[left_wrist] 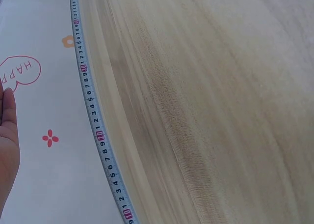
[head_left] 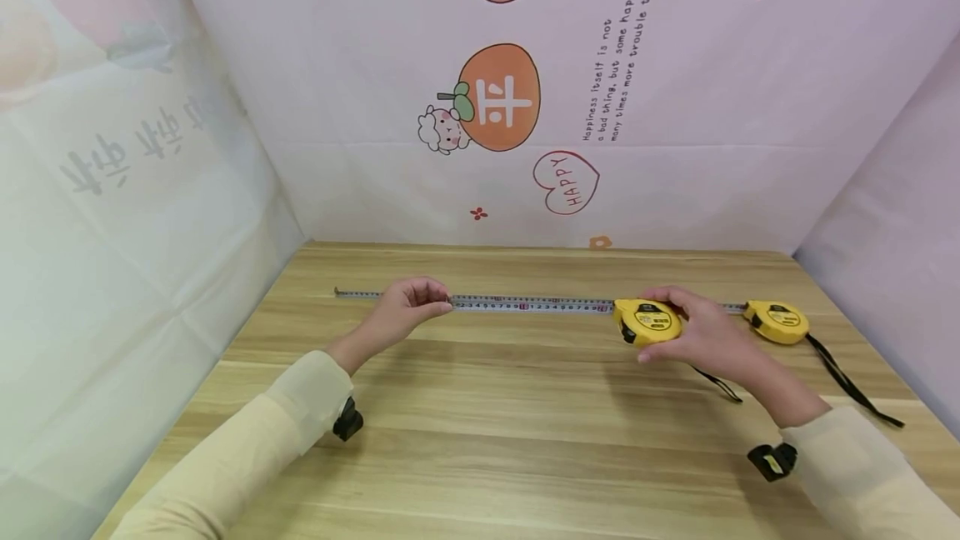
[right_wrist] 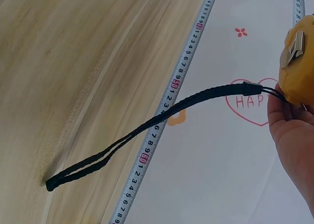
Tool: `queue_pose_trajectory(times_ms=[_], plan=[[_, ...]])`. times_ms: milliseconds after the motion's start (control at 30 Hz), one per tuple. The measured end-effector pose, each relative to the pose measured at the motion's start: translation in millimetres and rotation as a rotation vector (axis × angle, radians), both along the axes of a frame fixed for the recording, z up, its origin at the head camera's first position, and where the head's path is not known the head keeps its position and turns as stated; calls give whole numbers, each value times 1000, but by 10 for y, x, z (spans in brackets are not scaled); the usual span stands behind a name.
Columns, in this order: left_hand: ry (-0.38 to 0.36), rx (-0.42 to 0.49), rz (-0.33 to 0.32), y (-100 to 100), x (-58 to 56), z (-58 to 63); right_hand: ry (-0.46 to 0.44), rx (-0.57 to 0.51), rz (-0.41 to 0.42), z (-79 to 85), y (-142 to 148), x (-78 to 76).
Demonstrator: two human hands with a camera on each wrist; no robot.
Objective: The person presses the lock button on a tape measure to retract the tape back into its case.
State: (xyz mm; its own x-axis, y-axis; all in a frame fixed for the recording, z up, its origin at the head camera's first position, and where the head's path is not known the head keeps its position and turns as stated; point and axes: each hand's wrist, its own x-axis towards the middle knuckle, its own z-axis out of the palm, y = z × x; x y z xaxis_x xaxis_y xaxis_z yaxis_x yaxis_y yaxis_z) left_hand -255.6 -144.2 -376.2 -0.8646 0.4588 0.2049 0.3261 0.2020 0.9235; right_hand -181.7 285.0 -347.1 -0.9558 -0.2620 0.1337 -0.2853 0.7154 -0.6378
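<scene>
Near the back of the wooden table, my right hand (head_left: 701, 336) grips a yellow tape measure (head_left: 651, 322) by its case. Its pulled-out blade (head_left: 555, 307) runs leftward to my left hand (head_left: 403, 307), which pinches the end between thumb and fingers. A black wrist strap (right_wrist: 196, 99) hangs from the held case in the right wrist view. Farther right lies a second yellow tape measure (head_left: 780, 322), its blade (head_left: 356, 294) drawn out leftward behind the first one. Only an edge of the left hand (left_wrist: 7, 145) appears in the left wrist view; its fingertips are cut off.
The second tape's black strap (head_left: 855, 382) trails across the table toward the right edge. Behind the table (head_left: 480, 440) rises a white printed cloth (head_left: 360, 123), with more cloth along both sides. Each wrist carries a small black camera (head_left: 772, 461).
</scene>
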Motion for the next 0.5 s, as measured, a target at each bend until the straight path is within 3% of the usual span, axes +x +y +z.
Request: queue_pose_trajectory(times_ms=[500], plan=[[5,13,-3,32,24,6,21,-11,15,-22,-50,-52]])
